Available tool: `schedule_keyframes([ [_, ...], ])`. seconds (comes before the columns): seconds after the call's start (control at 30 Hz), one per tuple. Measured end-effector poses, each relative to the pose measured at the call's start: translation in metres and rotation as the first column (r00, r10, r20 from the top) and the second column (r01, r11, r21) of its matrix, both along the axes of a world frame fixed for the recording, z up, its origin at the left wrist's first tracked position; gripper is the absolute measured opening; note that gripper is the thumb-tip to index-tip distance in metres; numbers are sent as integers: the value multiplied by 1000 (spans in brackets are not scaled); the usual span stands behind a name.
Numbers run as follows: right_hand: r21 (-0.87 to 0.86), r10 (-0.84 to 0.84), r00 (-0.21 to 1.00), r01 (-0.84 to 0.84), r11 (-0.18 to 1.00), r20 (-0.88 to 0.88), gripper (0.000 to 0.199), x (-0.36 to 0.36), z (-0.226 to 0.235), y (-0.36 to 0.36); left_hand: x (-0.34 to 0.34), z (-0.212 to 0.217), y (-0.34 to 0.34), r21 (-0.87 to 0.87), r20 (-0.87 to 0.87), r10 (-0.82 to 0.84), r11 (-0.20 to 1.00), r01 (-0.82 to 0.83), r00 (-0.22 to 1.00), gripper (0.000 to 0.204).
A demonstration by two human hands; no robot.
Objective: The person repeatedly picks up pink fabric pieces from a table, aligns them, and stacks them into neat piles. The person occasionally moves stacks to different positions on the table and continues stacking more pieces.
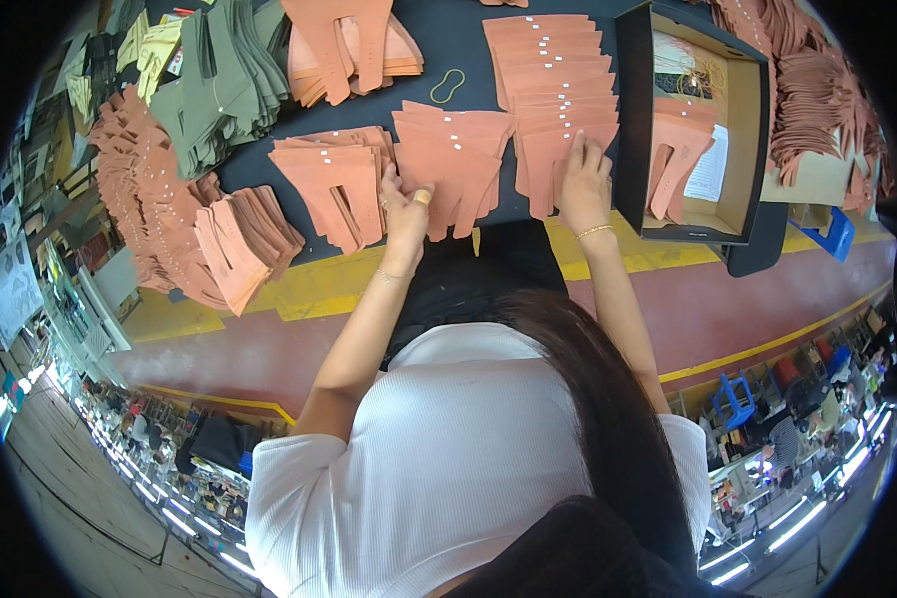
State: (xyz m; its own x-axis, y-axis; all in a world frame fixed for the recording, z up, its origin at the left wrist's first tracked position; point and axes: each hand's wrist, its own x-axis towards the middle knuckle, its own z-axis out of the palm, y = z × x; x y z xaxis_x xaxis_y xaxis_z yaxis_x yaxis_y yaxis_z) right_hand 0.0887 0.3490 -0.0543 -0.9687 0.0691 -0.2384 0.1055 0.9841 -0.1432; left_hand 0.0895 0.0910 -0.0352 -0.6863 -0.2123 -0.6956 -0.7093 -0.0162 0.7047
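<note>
Salmon-coloured cut pieces, leather-like, with slots and small white labels, lie in stacks on a dark table. My left hand [406, 211] is between the left stack [329, 179] and the middle stack [452, 159], its index finger and thumb apart. A yellow band [424, 197] sits on its thumb. My right hand [586, 185] rests its outstretched fingers on the lower right edge of a long fanned row of pieces [553, 95]. Whether its fingertips grip a piece is hard to make out. Both hands are near the table's front edge.
At right stands an open black box [738, 130] holding salmon pieces and a paper. Dark green pieces [224, 85] and a salmon heap [140, 189] are at left. A yellow-green loop [448, 87] lies behind the middle stack. More salmon pieces [817, 100] lie beyond the box.
</note>
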Motion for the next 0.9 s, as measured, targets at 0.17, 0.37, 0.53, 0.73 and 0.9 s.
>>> schedule_keyframes([
  [0.17, -2, 6, 1000, -6, 1000, -4, 63, 1, -3, 1, 1, -16, 1, -137, -57, -39, 990, 31, 998, 75],
  [0.37, -16, 3, 1000, -3, 1000, 10, 63, 1, -3, 1, 7, -12, 12, -335, -164, -198, 933, 135, 966, 76],
  [0.53, -62, -43, 998, 46, 997, 53, 69, -1, 0, -1, -16, 21, 11, -397, -152, -584, 775, 492, 797, 53],
  [0.73, -51, -29, 999, 30, 998, 21, 66, 0, -1, 0, -59, 96, 4, -324, -261, -660, 748, 580, 705, 39],
  [0.9, -41, -30, 1000, 30, 999, 9, 62, 2, -3, 0, -139, 132, -45, -248, -490, -502, 864, 438, 713, 33],
])
